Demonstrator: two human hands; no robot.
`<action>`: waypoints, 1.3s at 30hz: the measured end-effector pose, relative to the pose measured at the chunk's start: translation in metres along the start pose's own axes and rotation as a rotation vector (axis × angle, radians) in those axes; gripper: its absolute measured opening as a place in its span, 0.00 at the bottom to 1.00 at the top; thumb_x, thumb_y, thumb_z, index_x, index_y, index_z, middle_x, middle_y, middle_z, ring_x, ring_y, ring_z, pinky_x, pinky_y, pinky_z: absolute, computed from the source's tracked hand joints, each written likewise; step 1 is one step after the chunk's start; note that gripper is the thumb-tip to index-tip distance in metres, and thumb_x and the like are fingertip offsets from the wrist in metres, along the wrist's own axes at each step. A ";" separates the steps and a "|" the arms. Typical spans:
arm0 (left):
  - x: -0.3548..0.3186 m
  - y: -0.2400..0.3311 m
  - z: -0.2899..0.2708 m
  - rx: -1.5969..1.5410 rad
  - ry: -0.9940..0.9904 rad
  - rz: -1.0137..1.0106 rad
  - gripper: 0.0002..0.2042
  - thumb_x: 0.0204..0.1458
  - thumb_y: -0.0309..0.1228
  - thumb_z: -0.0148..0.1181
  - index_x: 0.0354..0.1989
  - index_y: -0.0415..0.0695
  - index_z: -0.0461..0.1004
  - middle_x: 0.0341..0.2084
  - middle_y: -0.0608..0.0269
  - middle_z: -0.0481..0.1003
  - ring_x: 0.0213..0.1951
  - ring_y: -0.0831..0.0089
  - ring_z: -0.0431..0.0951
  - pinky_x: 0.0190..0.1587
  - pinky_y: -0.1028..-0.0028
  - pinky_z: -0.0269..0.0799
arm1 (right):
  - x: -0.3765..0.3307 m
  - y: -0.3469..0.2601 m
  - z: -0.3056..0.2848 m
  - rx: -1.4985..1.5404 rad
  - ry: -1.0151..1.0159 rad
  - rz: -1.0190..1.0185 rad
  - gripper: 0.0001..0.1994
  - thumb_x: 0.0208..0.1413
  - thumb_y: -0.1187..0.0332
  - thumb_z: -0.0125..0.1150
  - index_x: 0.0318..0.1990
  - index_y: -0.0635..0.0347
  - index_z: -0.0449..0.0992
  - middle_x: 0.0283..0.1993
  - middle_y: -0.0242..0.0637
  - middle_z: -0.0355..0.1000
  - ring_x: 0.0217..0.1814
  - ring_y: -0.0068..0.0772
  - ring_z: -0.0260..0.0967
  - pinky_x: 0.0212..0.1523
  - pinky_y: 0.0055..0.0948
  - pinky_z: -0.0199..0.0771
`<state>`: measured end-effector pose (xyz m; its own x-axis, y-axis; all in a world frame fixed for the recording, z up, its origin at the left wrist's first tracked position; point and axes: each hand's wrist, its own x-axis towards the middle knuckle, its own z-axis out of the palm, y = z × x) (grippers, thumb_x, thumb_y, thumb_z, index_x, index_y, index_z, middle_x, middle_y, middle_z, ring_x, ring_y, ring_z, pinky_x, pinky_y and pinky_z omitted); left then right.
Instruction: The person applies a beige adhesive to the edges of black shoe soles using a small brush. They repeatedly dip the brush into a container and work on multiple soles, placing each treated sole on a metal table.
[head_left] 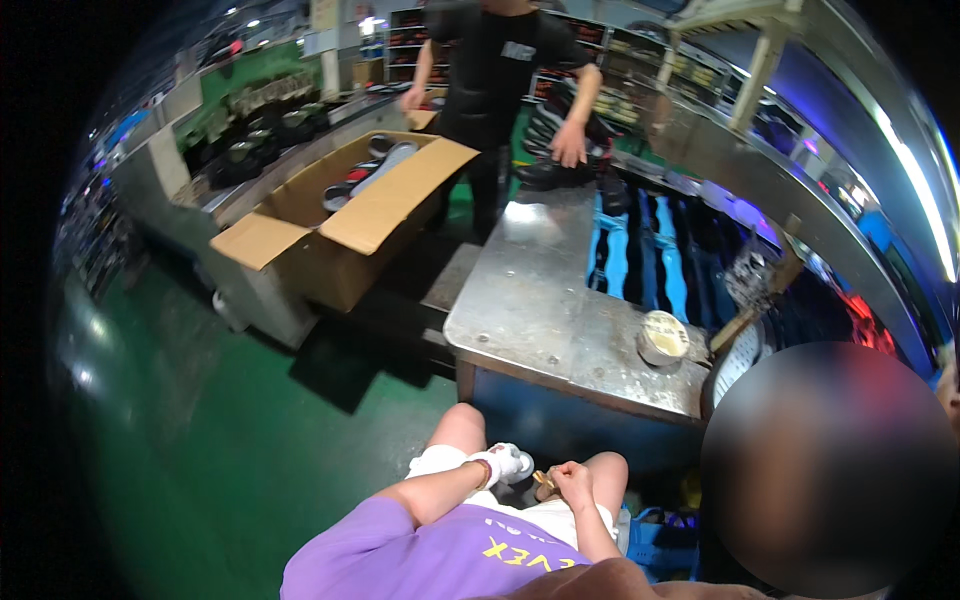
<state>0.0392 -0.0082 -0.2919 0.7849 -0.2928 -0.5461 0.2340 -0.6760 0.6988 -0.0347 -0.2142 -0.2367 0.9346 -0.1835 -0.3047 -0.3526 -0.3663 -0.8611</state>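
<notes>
Bare, scuffed sheet metal on the bench (540, 290), dull grey with a bright glare patch at its far end. Beside the bench, glossy blue plastic on the racks (665, 255). On the bench's near right corner, a small round tin (662, 337), metal, stained and matt. Left of the bench, plain brown corrugated cardboard for the open box (345, 225), matt and creased at the flaps. Below the bench, smooth green-painted floor (230, 450), shiny with reflections. White cloth glove on the left hand (497, 465); right hand (572, 482) bare. Soft purple cotton-like shirt (430, 555).
</notes>
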 end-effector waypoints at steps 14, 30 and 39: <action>0.020 -0.007 0.006 -0.343 -0.130 -0.133 0.15 0.51 0.25 0.62 0.48 0.39 0.77 0.35 0.50 0.81 0.35 0.56 0.84 0.33 0.58 0.84 | 0.002 0.002 -0.004 -0.223 0.056 -0.074 0.12 0.52 0.61 0.70 0.28 0.61 0.80 0.26 0.37 0.79 0.29 0.31 0.76 0.36 0.32 0.76; 0.021 -0.016 0.011 -0.320 -0.113 -0.087 0.11 0.52 0.28 0.61 0.43 0.40 0.80 0.28 0.54 0.81 0.28 0.64 0.83 0.29 0.65 0.81 | -0.007 -0.006 -0.007 -0.211 0.061 -0.028 0.13 0.52 0.59 0.70 0.30 0.61 0.81 0.28 0.39 0.79 0.31 0.33 0.77 0.38 0.33 0.77; 0.027 -0.012 0.011 -0.276 -0.181 -0.097 0.14 0.54 0.27 0.61 0.49 0.39 0.75 0.34 0.50 0.81 0.34 0.55 0.84 0.35 0.58 0.85 | -0.002 0.000 -0.007 -0.181 0.057 -0.040 0.12 0.53 0.60 0.70 0.30 0.62 0.80 0.26 0.38 0.78 0.29 0.31 0.76 0.36 0.32 0.76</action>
<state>0.0515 -0.0151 -0.3205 0.6423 -0.3681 -0.6723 0.4685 -0.5057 0.7244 -0.0367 -0.2203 -0.2336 0.9458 -0.2146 -0.2437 -0.3225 -0.5319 -0.7830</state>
